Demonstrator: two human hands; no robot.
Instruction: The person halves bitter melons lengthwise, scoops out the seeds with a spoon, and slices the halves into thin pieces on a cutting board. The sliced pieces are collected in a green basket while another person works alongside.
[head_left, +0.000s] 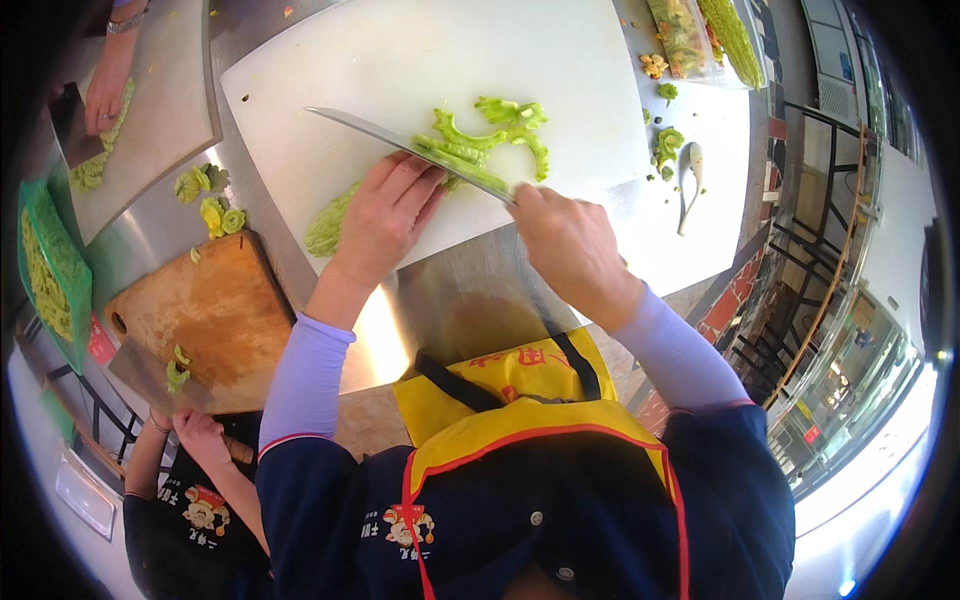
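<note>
My right hand (564, 244) grips the handle end of a knife (360, 129), whose long blade slants up and left across the view. Under the fingers of my left hand (390, 217) lies a green bitter melon (328, 223), pressed against the white cutting board (330, 56). The blade stands beside my left fingertips, at the cut end of the melon. Beyond the blade rest several curved bitter melon slices (534, 150), with a small cluster of pieces (510, 111) above them. My left palm and the blade hide part of the melon.
At left, a co-worker's hand (105, 101) holds bitter melon by a cleaver (75, 127). Another person's hands (201, 439) are near a wooden board (217, 300). A green bag (56, 270) holds cut pieces. A spoon (695, 169) and bagged melon (731, 41) lie right.
</note>
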